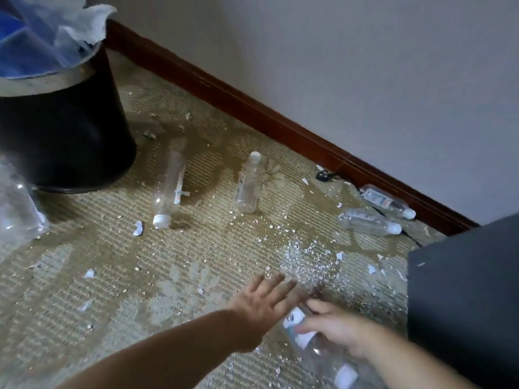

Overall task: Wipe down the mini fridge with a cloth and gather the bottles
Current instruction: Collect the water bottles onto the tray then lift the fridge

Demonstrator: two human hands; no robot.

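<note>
Beige ribbed carpet [196, 276] fills the view, strewn with white paper scraps and crumbs and marked with darker, damp-looking patches. It meets a pale wall [365, 66] along a dark red-brown baseboard [252, 108]. At upper left stands a black bin [64, 130] with blue and white cloths [36, 37] bunched in its top. A corner of the black mini fridge [463, 304] is cut off by the right edge.

Low in the view, the right hand [334, 324] rests on a clear bottle [317, 349] lying on the carpet just beside the fridge, its fingers curled over the white label. This bottle's long axis runs diagonally, from beside the left hand down toward the bottom right. Blur makes it hard to tell which end carries the cap.

The left hand [261, 301] holds nothing, its fingers straight and spread, palm down close to the carpet. Whether it touches the carpet cannot be told.

Five more bottles lie ahead of the hands. A capped bottle [168, 186] and a second bottle [248, 183] lie mid-floor, both pointing roughly toward and away from the viewer. A pair of bottles [369, 221] lies against the baseboard, caps to the right. A blurred bottle [19, 206] is cut off at the left edge.

The free left hand looks better placed for the mid-floor bottles, and the right hand is nearer the pair.
</note>
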